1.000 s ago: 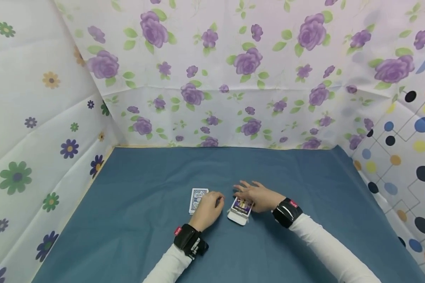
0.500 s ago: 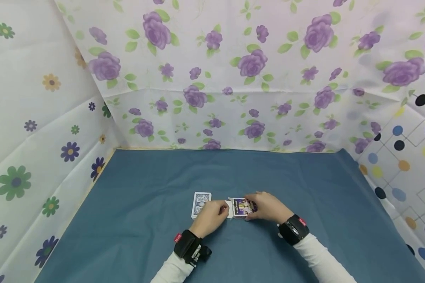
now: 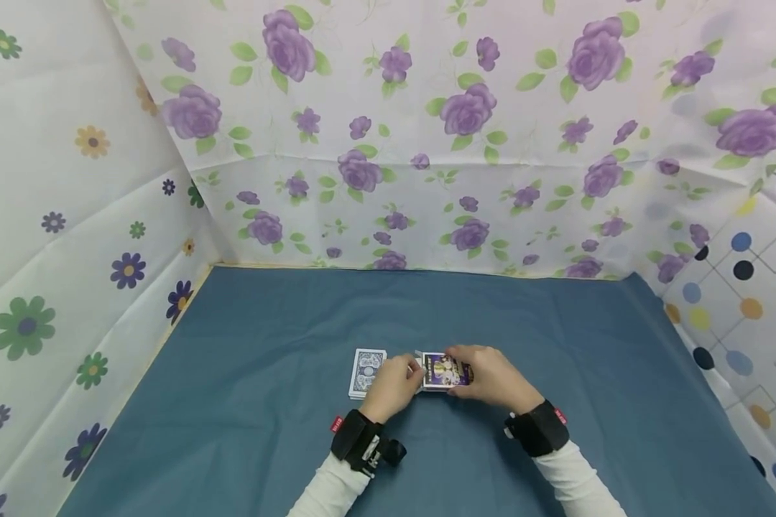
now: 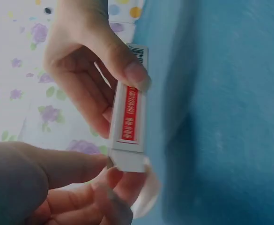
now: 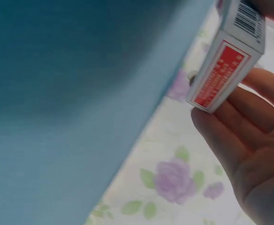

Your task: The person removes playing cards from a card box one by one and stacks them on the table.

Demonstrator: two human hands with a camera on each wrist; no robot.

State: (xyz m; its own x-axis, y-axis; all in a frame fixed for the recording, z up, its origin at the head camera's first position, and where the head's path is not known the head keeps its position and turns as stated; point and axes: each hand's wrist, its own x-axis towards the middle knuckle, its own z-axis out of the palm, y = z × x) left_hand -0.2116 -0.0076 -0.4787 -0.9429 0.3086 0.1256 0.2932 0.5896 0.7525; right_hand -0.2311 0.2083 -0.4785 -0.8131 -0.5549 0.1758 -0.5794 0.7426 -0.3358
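A playing card box (image 3: 445,372) with a purple picture on top lies on its broad side, its flap end pointing left. My right hand (image 3: 496,380) grips its right end, thumb on the near edge and fingers on the far one. The left hand (image 3: 391,389) pinches at the white end flap (image 4: 129,161), thumb and fingers around it in the left wrist view. The box's red-labelled narrow side (image 5: 219,75) shows in the right wrist view. Left of the box lies a stack of playing cards (image 3: 365,370), blue patterned back up, partly covered by the left hand.
A blue cloth (image 3: 265,402) covers the table. Flower-printed sheets (image 3: 362,172) hang behind and at the left, with a dotted sheet (image 3: 744,359) at the right. Black camera bands (image 3: 358,439) sit on both wrists.
The right hand has turned the card box so its flap end swung from facing the person to facing left. My left hand has moved right, off the cards' side, onto the flap.
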